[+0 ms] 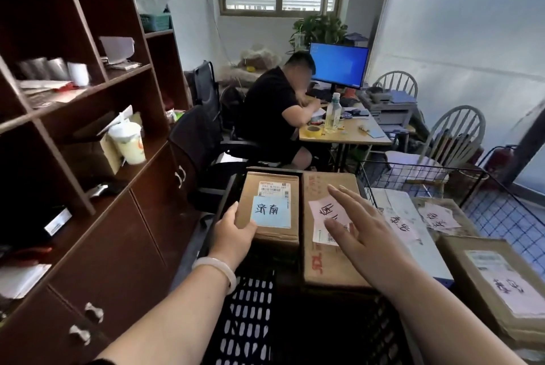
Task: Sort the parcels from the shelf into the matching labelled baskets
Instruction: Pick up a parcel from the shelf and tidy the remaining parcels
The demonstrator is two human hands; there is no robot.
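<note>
My left hand (pixel 234 233) grips the small blue-labelled brown cardboard parcel (pixel 277 233), while my right hand (pixel 362 234) hovers, fingers spread, over the larger pink-labelled cardboard parcel (pixel 321 264).

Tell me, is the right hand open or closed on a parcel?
Open: the right hand has straight, spread fingers over the pink-label parcel, gripping nothing.

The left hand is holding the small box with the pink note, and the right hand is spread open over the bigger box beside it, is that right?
Not quite. In the head view the note on the small box in the left hand is blue, not pink. The right hand is spread open over the bigger box beside it.
</note>
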